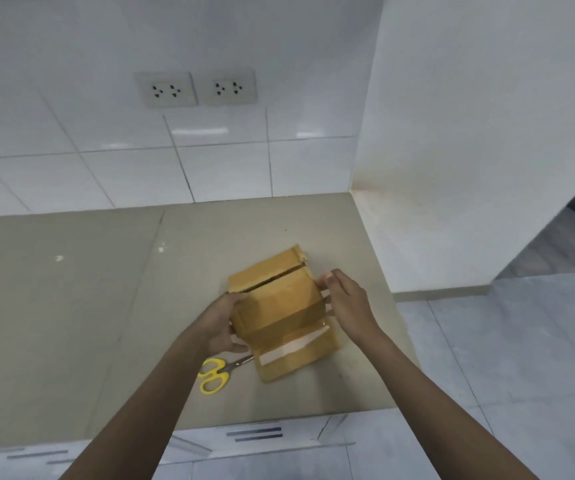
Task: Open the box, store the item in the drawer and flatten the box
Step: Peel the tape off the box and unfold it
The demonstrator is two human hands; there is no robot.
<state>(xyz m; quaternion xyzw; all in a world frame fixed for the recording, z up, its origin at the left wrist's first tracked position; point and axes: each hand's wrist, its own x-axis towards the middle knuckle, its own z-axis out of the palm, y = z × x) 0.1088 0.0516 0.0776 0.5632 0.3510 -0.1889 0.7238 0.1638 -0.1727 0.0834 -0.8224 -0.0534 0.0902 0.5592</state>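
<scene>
A small brown cardboard box [281, 303] wrapped with brown tape stands on the beige countertop [71, 306]. A dark slit runs across its top between the two flaps. My left hand [225, 322] grips the box's left side, fingers curled around the edge. My right hand [346, 304] holds the box's right side, fingertips pinching at the top right corner. What is inside the box is hidden. Drawer fronts with grey handles [255, 434] run below the counter's front edge.
Yellow-handled scissors [215, 374] lie on the counter just left of the box's near corner, under my left wrist. Two wall sockets [198, 89] sit in the tiled backsplash. A white wall [452, 168] bounds the counter on the right; grey floor tiles lie beyond.
</scene>
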